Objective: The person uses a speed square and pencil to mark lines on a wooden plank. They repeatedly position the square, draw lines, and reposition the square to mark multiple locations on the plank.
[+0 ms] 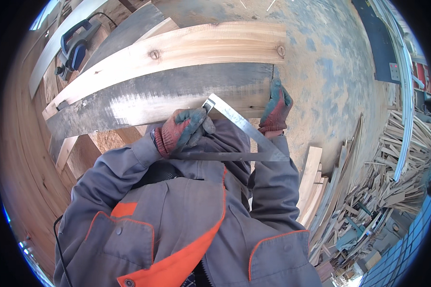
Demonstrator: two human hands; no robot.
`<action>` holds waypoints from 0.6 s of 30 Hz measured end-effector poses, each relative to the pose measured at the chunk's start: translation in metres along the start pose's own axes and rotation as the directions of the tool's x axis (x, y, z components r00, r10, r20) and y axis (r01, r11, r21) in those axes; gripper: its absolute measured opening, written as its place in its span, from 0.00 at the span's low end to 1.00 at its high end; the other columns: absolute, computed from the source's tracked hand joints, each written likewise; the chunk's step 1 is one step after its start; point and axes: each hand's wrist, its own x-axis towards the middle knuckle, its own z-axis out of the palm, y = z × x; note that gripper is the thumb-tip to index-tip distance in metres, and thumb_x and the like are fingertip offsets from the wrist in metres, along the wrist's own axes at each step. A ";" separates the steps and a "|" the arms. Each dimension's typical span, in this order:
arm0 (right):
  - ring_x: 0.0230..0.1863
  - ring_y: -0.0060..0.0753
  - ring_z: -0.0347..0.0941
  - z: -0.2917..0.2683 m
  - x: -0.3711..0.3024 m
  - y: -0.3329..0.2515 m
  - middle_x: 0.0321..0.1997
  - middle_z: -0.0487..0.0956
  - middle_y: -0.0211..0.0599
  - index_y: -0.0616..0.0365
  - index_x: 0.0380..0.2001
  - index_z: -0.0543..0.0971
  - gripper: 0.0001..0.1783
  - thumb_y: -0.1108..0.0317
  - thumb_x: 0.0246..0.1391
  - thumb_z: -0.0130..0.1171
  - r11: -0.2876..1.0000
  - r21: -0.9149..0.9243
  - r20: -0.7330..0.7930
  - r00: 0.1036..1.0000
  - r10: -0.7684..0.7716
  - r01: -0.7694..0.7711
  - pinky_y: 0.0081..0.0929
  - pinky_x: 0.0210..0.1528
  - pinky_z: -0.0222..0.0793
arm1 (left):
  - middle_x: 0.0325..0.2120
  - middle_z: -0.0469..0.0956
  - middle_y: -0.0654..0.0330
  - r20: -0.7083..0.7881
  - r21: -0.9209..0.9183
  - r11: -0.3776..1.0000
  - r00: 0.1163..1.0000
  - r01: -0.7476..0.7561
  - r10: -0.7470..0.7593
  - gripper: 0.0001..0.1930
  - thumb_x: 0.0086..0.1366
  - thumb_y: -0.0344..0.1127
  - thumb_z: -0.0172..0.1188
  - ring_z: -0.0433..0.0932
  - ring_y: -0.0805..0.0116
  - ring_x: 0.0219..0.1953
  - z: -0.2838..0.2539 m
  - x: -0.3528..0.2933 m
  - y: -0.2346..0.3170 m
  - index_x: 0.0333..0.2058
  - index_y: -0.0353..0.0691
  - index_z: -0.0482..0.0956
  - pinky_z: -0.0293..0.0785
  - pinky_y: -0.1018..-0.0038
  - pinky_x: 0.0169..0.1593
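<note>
My left hand point(187, 129), in a red and grey work glove, closes on a metal angle square point(244, 125) near one end of its blade. The square's two arms meet at a corner by my right forearm, and its long arm crosses in front of my jacket. A wooden board point(167, 93) with a worn, dark grey face lies just beyond. At that board's right end is my gloved right hand point(275, 107), its fingers together and curled against the end. Whether a small thing sits in those fingers is hidden.
A pale planed board point(187, 45) lies along the far side of the grey one. A blue and black power planer point(74, 50) with a cord rests on timber at far left. Wood strips point(311, 177) and a scrap pile point(392, 172) lie on the right.
</note>
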 end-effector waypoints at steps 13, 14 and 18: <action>0.49 0.45 0.78 -0.032 -0.013 0.002 0.44 0.82 0.44 0.63 0.50 0.83 0.19 0.60 0.74 0.49 0.784 -0.460 0.210 0.909 -0.360 0.417 0.40 0.49 0.74 | 0.16 0.77 0.62 -0.240 -0.429 0.900 0.950 0.079 -0.197 0.23 0.80 0.52 0.52 0.73 0.73 0.15 0.058 0.054 0.005 0.38 0.38 0.84 0.68 0.77 0.18; 0.48 0.46 0.78 -0.031 -0.017 -0.007 0.44 0.82 0.45 0.63 0.50 0.83 0.18 0.61 0.74 0.48 0.665 -0.556 0.270 0.865 -0.422 0.498 0.41 0.49 0.74 | 0.16 0.77 0.63 -0.242 -0.419 0.904 0.949 0.087 -0.204 0.23 0.80 0.52 0.51 0.73 0.73 0.14 0.061 0.056 0.005 0.38 0.38 0.84 0.68 0.77 0.17; 0.47 0.52 0.77 -0.024 -0.027 -0.030 0.45 0.82 0.48 0.63 0.50 0.82 0.18 0.64 0.73 0.47 0.422 -0.649 0.396 0.755 -0.522 0.633 0.41 0.51 0.74 | 0.17 0.76 0.65 -0.239 -0.429 0.900 0.952 0.073 -0.191 0.24 0.78 0.57 0.54 0.71 0.77 0.14 0.070 0.060 0.007 0.37 0.40 0.83 0.65 0.79 0.18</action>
